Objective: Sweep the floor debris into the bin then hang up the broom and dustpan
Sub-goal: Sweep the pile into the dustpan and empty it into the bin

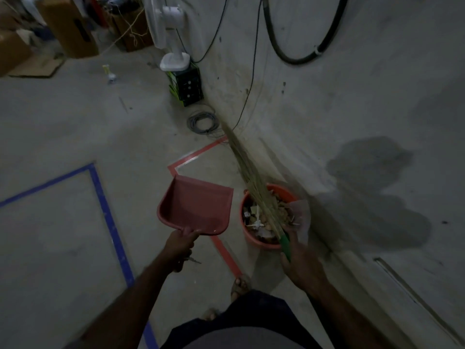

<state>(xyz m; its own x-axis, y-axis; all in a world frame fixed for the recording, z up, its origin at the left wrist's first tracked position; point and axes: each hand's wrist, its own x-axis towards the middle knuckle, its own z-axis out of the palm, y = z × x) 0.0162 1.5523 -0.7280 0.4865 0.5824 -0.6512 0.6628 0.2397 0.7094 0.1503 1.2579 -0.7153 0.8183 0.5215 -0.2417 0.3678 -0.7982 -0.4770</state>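
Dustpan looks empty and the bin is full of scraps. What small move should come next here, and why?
Probably lift the broom clear of the bin and turn toward wherever the tools hang. The dustpan in the left hand shows a bare pan, debris sits in the bin, and the right hand grips the broom's green handle with its bristles crossing over the bin. No hook is in view.

Your left hand (181, 244) grips red dustpan (195, 206) mid-frame; right hand (298, 258) holds broom (254, 183) w/ bristles over full bin (259, 241).
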